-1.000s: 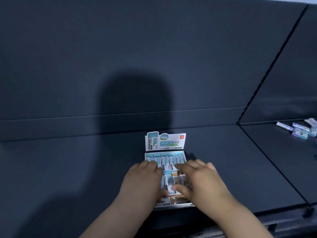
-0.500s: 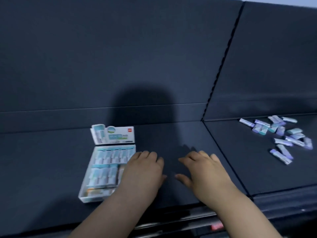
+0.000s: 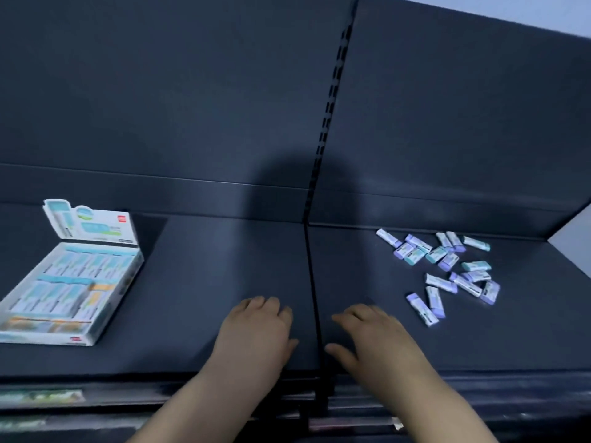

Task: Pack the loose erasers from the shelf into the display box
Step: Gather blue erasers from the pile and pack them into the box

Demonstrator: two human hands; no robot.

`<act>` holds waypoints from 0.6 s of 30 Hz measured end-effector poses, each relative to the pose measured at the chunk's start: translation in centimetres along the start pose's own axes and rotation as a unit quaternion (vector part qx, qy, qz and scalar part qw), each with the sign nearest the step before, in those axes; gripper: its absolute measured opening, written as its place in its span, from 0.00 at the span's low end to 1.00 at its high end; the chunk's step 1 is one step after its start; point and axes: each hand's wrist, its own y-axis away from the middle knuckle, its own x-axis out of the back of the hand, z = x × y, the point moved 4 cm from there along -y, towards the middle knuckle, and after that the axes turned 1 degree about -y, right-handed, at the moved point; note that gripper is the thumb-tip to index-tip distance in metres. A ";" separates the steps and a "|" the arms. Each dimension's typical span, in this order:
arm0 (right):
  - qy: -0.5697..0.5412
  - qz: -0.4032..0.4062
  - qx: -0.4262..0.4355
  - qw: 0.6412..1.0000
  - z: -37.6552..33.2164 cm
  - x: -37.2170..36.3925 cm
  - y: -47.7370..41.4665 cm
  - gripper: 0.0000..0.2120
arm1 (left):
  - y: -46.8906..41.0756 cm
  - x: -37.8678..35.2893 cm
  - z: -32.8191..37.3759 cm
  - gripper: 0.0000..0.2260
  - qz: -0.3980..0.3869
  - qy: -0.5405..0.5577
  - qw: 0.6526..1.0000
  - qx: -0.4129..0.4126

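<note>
The white display box (image 3: 110, 310) lies on the dark shelf at the far left, its printed lid flap (image 3: 92, 227) standing up at the back. Rows of blue and white erasers fill it. A scattered pile of loose erasers (image 3: 446, 266), purple and teal, lies on the right shelf section. My left hand (image 3: 256, 330) hovers palm down over the shelf, just left of the seam, holding nothing. Just right of the seam is my right hand (image 3: 374, 337), fingers spread and empty, a short way left of the loose erasers.
A dark vertical seam (image 3: 311, 298) splits the shelf (image 3: 198, 266) into two sections, with a slotted upright (image 3: 332, 97) above it on the back panel. The shelf's front edge carries a price strip (image 3: 41, 396) at the lower left.
The view has swung right: the box has slid from under my hands to the far left, and the loose erasers have come into view. Both hands have left the box and moved right.
</note>
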 end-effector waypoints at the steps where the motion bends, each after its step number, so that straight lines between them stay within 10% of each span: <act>1: -0.005 0.000 -0.001 1.000 0.4 0.0 -0.1 0.24 | -0.4 0.2 0.2 0.22 0.003 0.001 1.000 0.000; 18: -0.055 0.064 -0.092 0.992 3.2 1.0 -3.4 0.24 | -7.7 1.5 -0.3 0.23 0.028 0.006 0.996 -0.086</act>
